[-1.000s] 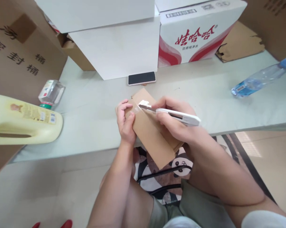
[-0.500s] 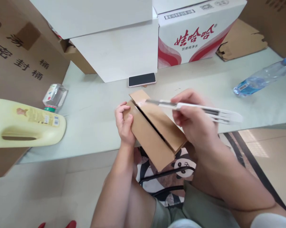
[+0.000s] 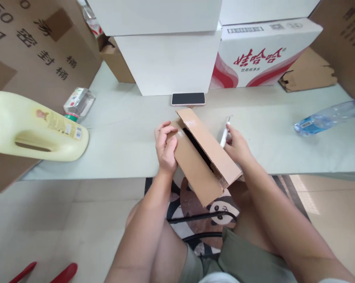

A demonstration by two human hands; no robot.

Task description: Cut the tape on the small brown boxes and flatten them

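A small brown cardboard box (image 3: 192, 165) is tilted over the table's front edge, its two top flaps parted along a dark gap. My left hand (image 3: 166, 147) grips its left side, thumb on the near flap and fingers round the far corner. On the box's right, my right hand (image 3: 236, 146) is closed around a white utility knife (image 3: 224, 135), which is low by the tabletop. The knife's far tip points away from me; part of its handle is hidden by my fingers and the box.
A phone (image 3: 188, 99) lies before stacked white cartons (image 3: 168, 63). At left are a pale yellow jug (image 3: 62, 133) and a small clear bottle (image 3: 80, 103). A water bottle (image 3: 321, 120) lies at right, near flattened cardboard (image 3: 310, 76).
My right hand has lowered the knife from above the box to the tabletop on its right. The gap between the flaps is wider. The view has shifted.
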